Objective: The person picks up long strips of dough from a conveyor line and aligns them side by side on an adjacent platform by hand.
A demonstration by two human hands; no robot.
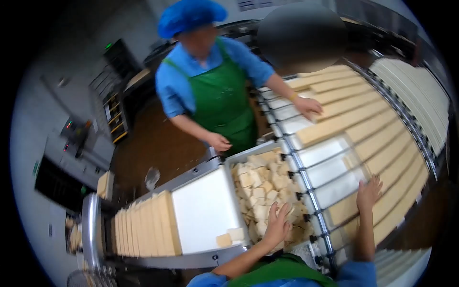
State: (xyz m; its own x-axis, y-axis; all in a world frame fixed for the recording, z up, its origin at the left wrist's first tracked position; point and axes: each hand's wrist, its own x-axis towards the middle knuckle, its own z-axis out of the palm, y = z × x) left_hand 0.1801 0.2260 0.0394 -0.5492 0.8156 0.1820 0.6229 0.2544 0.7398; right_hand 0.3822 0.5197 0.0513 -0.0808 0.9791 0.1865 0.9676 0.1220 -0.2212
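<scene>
Over a bin (230, 186) of pale bread pieces (258, 192), my left hand (278, 225) hovers or rests with its fingers apart and slightly bent, and I see nothing in it. My right hand (369, 192) reaches over the conveyor with fingers stretched out, on or just above the long pale bread strips (387, 177). Whether it touches them I cannot tell. Thin dark bars run lengthwise between the strips. To the left of my right hand, the white conveyor belt (330, 189) shows between strips.
A co-worker in a green apron (222, 98) stands across, one hand (308, 106) at the strips. A second belt (201, 210) on the left carries upright bread slabs (146, 225) and small end pieces (230, 237). A metal rail (306, 184) edges the conveyor.
</scene>
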